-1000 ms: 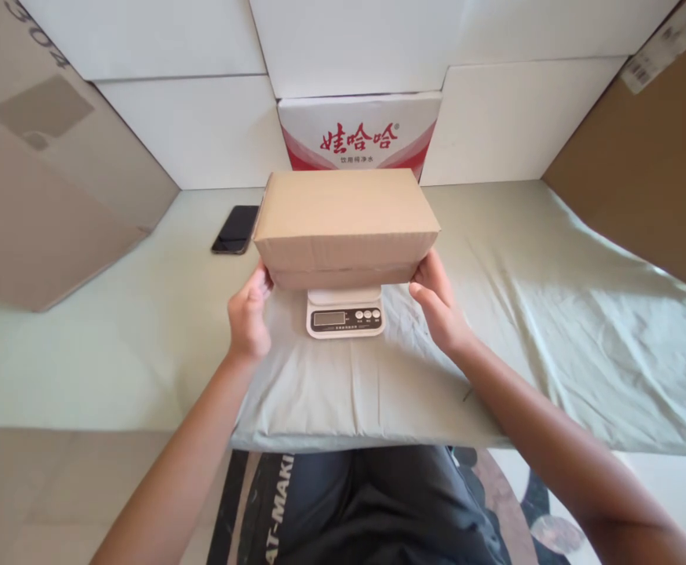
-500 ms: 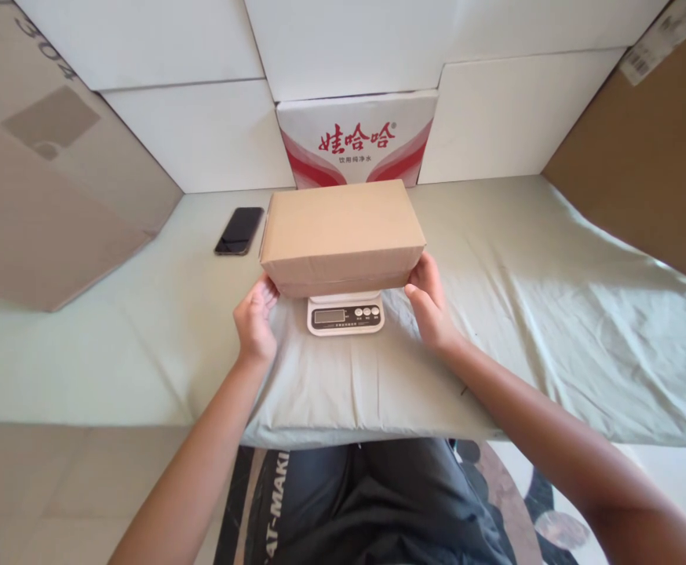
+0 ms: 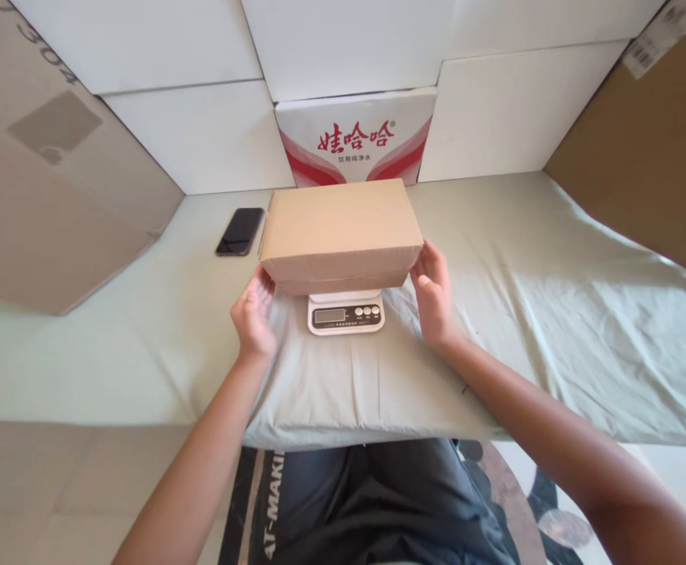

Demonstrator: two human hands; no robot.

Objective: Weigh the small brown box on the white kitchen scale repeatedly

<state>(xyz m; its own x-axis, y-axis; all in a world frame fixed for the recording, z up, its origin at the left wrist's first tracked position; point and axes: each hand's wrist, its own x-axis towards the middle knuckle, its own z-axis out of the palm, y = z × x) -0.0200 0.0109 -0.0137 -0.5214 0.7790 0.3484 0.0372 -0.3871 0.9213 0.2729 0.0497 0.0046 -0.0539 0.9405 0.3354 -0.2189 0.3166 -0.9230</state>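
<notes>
A brown cardboard box [image 3: 343, 224] sits on top of a small white kitchen scale [image 3: 346, 314], hiding its platform. The scale's display and several round buttons face me; I cannot make out a reading. My left hand [image 3: 253, 314] is at the box's near left corner, fingers extended and partly hidden by it. At the near right corner is my right hand [image 3: 434, 294], its fingers stretched along the side and the thumb apart from the front face. Whether the fingertips still touch the cardboard, I cannot tell.
A dark phone [image 3: 240, 231] lies left of the box on the pale green cloth [image 3: 496, 259]. Behind stand white cartons [image 3: 193, 137] and a red-and-white printed carton [image 3: 355, 149]. Large brown cartons flank the cloth at left [image 3: 66, 204] and right [image 3: 649, 157].
My right hand has loosened and slid up and slightly outward, its thumb coming off the box's front. My left hand's fingers have straightened slightly. The box stays on the scale.
</notes>
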